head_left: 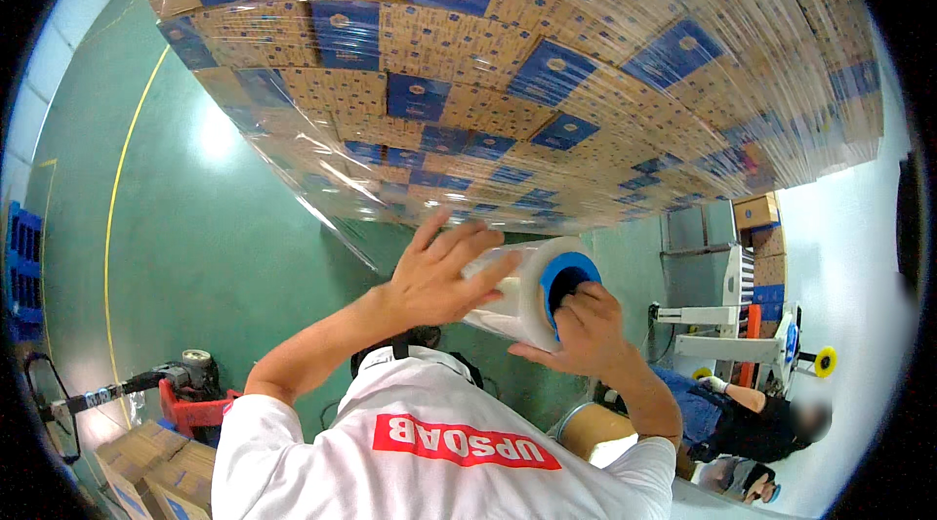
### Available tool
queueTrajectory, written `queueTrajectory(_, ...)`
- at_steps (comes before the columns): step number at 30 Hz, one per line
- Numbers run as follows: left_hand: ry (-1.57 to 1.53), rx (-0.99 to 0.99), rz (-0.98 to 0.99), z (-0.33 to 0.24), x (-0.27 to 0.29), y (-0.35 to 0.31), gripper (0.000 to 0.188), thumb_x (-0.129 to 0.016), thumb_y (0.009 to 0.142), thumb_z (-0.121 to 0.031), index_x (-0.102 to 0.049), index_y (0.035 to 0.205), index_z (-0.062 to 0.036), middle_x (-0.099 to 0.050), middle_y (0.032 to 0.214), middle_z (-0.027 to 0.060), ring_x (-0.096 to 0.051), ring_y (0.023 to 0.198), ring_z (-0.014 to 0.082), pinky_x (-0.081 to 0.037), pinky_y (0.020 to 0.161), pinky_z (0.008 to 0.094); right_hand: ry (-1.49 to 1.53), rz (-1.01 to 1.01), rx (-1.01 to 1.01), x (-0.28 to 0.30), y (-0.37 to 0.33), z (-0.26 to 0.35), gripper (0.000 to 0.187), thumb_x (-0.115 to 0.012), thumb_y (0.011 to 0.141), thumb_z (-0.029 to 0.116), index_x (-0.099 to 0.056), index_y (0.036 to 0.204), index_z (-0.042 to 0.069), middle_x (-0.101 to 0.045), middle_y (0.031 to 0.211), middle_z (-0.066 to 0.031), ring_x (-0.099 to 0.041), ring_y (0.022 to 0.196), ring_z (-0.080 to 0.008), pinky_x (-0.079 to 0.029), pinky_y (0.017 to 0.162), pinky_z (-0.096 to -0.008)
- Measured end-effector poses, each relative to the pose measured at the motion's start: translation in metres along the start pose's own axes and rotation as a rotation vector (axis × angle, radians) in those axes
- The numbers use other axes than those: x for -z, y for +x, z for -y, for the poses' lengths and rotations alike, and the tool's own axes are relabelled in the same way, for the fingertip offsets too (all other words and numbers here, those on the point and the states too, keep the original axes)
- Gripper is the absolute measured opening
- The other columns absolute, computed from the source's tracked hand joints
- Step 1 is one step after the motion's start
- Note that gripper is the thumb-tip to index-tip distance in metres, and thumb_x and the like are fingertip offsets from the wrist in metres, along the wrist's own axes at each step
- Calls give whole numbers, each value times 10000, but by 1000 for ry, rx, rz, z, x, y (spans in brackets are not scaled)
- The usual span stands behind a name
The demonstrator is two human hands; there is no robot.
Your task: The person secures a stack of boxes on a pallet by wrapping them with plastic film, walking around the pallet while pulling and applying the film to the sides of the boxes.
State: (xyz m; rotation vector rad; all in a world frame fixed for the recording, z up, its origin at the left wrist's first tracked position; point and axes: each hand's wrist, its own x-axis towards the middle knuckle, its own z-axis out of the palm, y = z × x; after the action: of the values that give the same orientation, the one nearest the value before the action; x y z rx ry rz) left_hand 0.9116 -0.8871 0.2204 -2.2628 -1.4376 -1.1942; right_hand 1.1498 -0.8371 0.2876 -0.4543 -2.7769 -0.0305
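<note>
A big roll of clear stretch film point(522, 297) with a blue core end point(552, 271) hangs in front of my chest, lying roughly sideways. The fingers of my right hand point(589, 327) are hooked into the core and grip the roll's right end. Over the roll's left part my left hand point(444, 271) has its fingers spread; whether it touches the film cannot be made out. Just beyond my hands rises a tall stack of brown and blue cartons point(459, 100), wrapped in shiny clear film. The roll's far left end is hidden behind my left hand.
Green floor point(195, 237) with a yellow line point(117, 188) lies to the left. Brown cartons point(161, 466) and red-and-black equipment point(195, 393) stand at lower left. At right are a white machine frame point(732, 320) with yellow wheels and people, one in black point(761, 427). Blue pallets point(24, 261) edge the far left.
</note>
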Motion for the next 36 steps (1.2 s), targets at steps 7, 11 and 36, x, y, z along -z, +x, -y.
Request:
queueTrajectory(7,-180,-189,-131,15,-25,18,241,-738,705,-368,-609,773,-176,-514,780,-30,-508,756,185,-388,763,372,-61,-22,-53,7,-9,11,560,-798,606,556,-534,612,62,-552,624,-78,-555,579,-253,-469,632,-352)
queueTrajectory(11,-257,-167,-141,19,-21,23,194,-740,723,-291,-590,711,-168,-518,729,-24,-499,710,190,-367,702,365,-4,-15,-74,2,-3,15,564,-799,608,551,-529,608,56,-546,614,-78,-558,576,-258,-471,632,-354)
queueTrajectory(36,220,18,-507,111,-142,109,180,-670,790,-173,-524,692,-136,-480,678,51,-422,642,256,-285,603,403,403,-124,-1183,-15,-129,-103,418,-859,636,182,-670,948,-22,-709,869,-163,-699,764,-233,-554,681,-343)
